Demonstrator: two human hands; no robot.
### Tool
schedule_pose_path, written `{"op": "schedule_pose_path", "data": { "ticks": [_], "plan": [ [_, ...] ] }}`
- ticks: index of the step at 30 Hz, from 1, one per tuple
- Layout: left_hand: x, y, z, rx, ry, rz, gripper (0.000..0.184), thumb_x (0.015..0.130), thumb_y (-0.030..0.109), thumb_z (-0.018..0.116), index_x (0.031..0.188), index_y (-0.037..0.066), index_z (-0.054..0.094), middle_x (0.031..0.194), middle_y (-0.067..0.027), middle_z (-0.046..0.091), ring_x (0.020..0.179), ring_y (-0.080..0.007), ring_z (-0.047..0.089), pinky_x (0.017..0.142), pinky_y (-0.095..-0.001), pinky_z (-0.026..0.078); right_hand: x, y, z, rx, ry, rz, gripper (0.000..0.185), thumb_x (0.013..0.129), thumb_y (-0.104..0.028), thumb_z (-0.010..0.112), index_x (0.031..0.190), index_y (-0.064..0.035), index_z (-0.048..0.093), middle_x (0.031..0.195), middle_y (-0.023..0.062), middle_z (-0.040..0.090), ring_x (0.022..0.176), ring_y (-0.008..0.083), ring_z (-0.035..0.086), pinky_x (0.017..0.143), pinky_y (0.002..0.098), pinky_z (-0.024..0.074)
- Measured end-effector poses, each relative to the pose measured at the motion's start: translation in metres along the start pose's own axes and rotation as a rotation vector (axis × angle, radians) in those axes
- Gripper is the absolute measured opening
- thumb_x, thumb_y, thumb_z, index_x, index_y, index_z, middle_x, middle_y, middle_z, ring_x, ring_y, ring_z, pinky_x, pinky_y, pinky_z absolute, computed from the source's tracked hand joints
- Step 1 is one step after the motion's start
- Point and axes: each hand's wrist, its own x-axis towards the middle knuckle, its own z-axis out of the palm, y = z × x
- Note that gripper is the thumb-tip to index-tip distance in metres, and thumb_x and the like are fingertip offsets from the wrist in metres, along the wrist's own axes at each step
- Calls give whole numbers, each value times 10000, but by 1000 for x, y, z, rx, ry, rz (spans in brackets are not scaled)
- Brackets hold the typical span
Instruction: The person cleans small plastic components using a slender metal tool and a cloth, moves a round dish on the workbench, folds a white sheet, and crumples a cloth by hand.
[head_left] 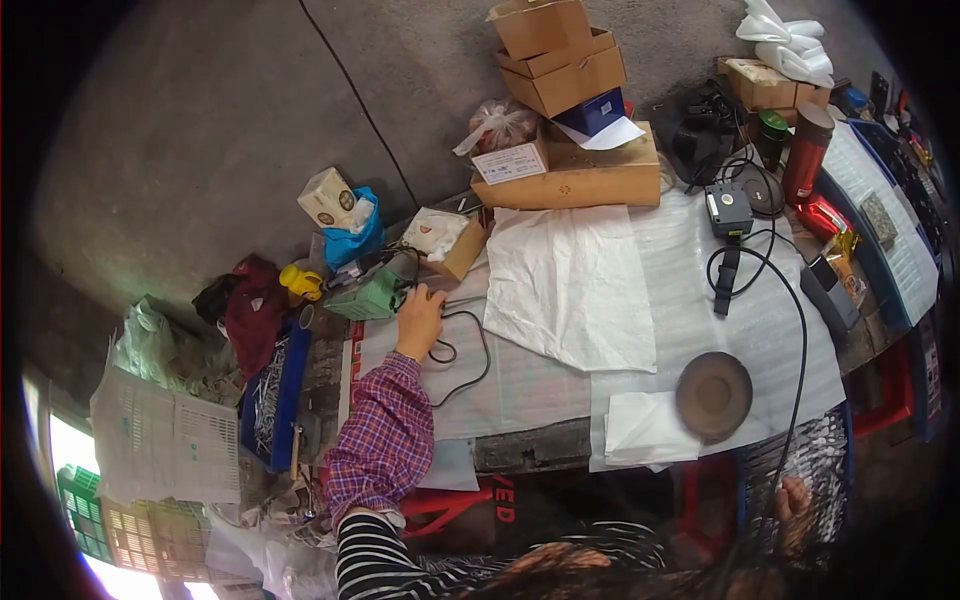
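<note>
My left hand (420,322), in a plaid sleeve, reaches to the right end of a green box-shaped device (365,298). Its fingers are bent together there, and what they pinch is hidden. A thin dark cord (485,345) loops on the table beside this hand. Low at the right, my right hand (795,508) is curled at the edge of a blue tray of shiny metal parts (825,460). A black cable (800,370) runs down to that hand; its fingers are dim, and what they hold is unclear.
A brown round dish (714,397) lies near white sheets (645,430). White paper (570,285) covers mid-table. Cardboard boxes (565,75) are stacked at the back. A red flask (808,150) stands right; a blue bin of metal pieces (275,400) is left.
</note>
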Motion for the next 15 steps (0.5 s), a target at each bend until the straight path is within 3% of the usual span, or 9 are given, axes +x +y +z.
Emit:
{"op": "schedule_pose_path", "data": {
  "ticks": [6, 8, 11, 15],
  "plan": [
    [1, -3, 8, 145, 6, 144, 114, 759, 74, 590, 868, 107, 582, 815, -75, 531, 824, -286, 527, 687, -407, 441, -1, 5, 1, 91, 10, 128, 222, 890, -142, 597, 1018, 38, 621, 866, 27, 518, 581, 72, 506, 487, 192, 431],
    [-1, -1, 6, 121, 92, 270, 157, 789, 84, 564, 940, 116, 594, 785, -76, 536, 820, -288, 540, 677, -409, 435, -2, 9, 0, 65, 17, 131, 210, 885, -127, 595, 1009, 41, 620, 861, 31, 520, 586, 75, 512, 494, 194, 440],
    [1, 14, -21, -89, 121, 204, 200, 819, 95, 544, 1012, 120, 592, 798, -89, 537, 810, -293, 551, 663, -409, 429, -2, 7, 0, 71, 21, 174, 204, 880, -118, 597, 1000, 44, 620, 856, 35, 520, 588, 77, 514, 495, 198, 442],
    [17, 13, -75, -45, 136, 147, 280, 840, 110, 543, 1112, 161, 588, 792, -93, 524, 759, -302, 546, 620, -393, 423, 1, 3, -1, 41, -26, 150, 202, 878, -117, 601, 994, 47, 619, 844, 37, 518, 588, 78, 514, 494, 198, 430]
  ]
}}
